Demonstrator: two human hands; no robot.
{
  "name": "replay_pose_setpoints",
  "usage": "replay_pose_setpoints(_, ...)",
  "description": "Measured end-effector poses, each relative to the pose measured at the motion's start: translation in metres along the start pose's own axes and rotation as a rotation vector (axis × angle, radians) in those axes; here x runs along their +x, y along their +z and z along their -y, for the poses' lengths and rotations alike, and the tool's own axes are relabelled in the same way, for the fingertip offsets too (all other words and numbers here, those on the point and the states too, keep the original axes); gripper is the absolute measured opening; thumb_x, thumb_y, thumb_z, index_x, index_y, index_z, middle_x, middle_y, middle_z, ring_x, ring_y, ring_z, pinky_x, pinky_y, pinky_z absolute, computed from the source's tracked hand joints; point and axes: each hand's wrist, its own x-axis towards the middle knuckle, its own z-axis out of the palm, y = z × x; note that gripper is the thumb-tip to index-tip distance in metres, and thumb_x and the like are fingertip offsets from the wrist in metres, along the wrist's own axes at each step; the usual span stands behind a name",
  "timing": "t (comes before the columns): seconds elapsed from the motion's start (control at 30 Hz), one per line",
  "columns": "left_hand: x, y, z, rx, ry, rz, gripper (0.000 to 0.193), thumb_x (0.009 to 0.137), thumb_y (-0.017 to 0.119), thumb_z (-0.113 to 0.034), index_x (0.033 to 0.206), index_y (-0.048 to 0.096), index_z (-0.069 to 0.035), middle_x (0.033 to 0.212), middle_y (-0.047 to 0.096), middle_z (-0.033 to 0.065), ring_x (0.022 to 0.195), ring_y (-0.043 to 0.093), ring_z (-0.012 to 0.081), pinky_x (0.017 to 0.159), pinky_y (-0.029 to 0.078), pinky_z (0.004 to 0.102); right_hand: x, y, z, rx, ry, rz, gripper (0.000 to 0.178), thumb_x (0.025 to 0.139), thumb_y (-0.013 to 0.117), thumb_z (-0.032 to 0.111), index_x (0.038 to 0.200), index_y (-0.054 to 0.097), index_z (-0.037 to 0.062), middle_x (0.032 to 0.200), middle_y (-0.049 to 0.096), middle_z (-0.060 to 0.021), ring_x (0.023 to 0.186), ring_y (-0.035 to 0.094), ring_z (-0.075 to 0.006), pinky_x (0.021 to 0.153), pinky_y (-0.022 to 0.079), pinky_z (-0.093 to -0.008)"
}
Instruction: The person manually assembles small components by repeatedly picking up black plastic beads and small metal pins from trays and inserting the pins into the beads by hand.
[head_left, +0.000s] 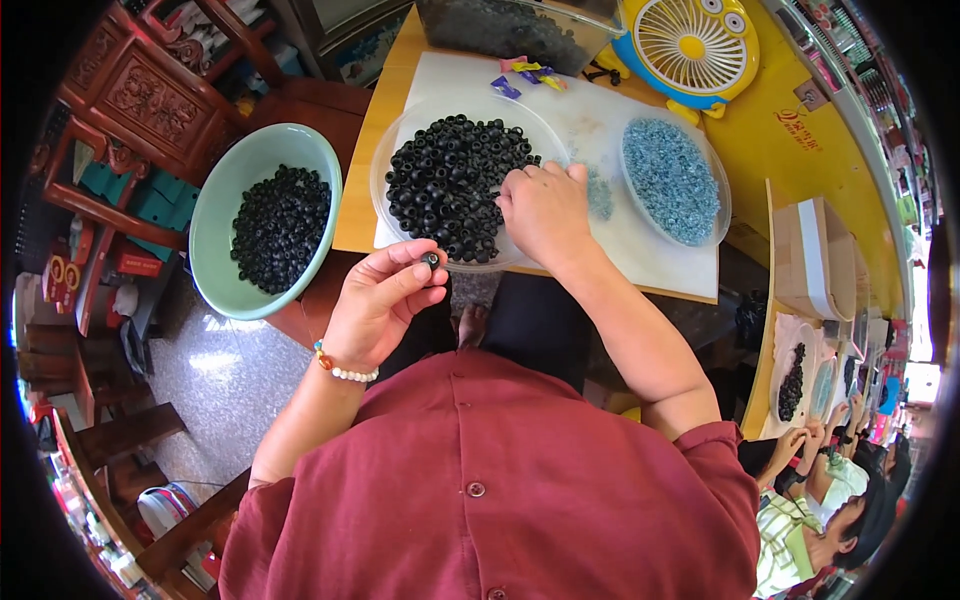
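Black bead [432, 261] just off centre toward 10 o'clock, above near rim of clear dish [530, 122]. Pinched by thumb and fingertips of left hand [382, 300] at 9 o'clock, hole apparently facing up, probably for easy sighting. Right hand [548, 210] at 1 o'clock, well apart from left, fingers curled down at dish's 3 o'clock side.

Loose black beads [435, 185] at 12 o'clock, likely kept in dish against rolling. Pale blue beads [670, 180] at 2 o'clock in separate round dish [724, 212], probably against mixing. White sheet [640, 267] under both on table [363, 175], perhaps for contrast. Green basin [225, 200] at 10 o'clock, beside table, with more black beads inside; likely parked there for left-side reach.

Right fingertips hidden behind own hand: can't tell, gripping or empty. Scattered blue bits [600, 195] beside right hand, too fine to count. Clear bin [592, 40] near 12 o'clock, cut off at top. Co-workers' hands [803, 438] at 4 o'clock, small and rim-warped; grip unreadable.
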Motion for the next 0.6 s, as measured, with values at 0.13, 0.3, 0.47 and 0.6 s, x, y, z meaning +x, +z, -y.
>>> replay_pose_setpoints(0.13, 0.004, 0.006, 0.003, -0.009, -0.015, -0.001, 0.023, 0.088, 0.056, 0.000, 0.110, 0.060, -0.002, 0.104, 0.063, 0.0118, 0.087, 0.064, 0.0152, 0.077, 0.056, 0.0280, -0.001, 0.000, -0.001, 0.036, -0.021, -0.025, 0.009, 0.076, 0.064, 0.018, 0.069, 0.062, 0.0136, 0.071, 0.064, -0.0010, 0.074, 0.057, -0.0203, 0.076, 0.032, -0.0379)
replay_pose_setpoints(0.3, 0.004, 0.011, 0.002, -0.026, -0.021, -0.006, 0.023, 0.088, 0.057, 0.000, 0.111, 0.060, -0.002, 0.104, 0.063, 0.0115, 0.087, 0.064, 0.0153, 0.077, 0.056, 0.0279, -0.003, -0.008, -0.004, 0.356, -0.027, -0.133, 0.006, 0.072, 0.068, 0.016, 0.069, 0.064, 0.0115, 0.065, 0.063, -0.0027, 0.066, 0.058, -0.0158, 0.073, 0.036, -0.0350)
replay_pose_setpoints(0.47, 0.004, 0.020, 0.001, -0.008, -0.008, 0.004, 0.024, 0.087, 0.059, -0.001, 0.111, 0.060, -0.001, 0.099, 0.065, 0.0092, 0.086, 0.065, 0.0162, 0.078, 0.056, 0.0281, -0.005, -0.037, 0.000, 1.368, 0.255, 0.189, 0.009, 0.081, 0.067, 0.010, 0.087, 0.066, 0.0035, 0.078, 0.064, -0.0015, 0.077, 0.058, -0.0082, 0.072, 0.044, -0.0240)
replay_pose_setpoints(0.6, 0.006, 0.030, 0.001, -0.021, 0.004, 0.028, 0.023, 0.088, 0.059, -0.002, 0.110, 0.060, -0.001, 0.096, 0.065, 0.0088, 0.086, 0.065, 0.0162, 0.077, 0.056, 0.0280, -0.014, -0.062, 0.008, 1.765, 0.195, 0.411, 0.010, 0.085, 0.064, 0.007, 0.093, 0.064, -0.0002, 0.087, 0.063, -0.0021, 0.082, 0.058, -0.0086, 0.076, 0.046, -0.0218)
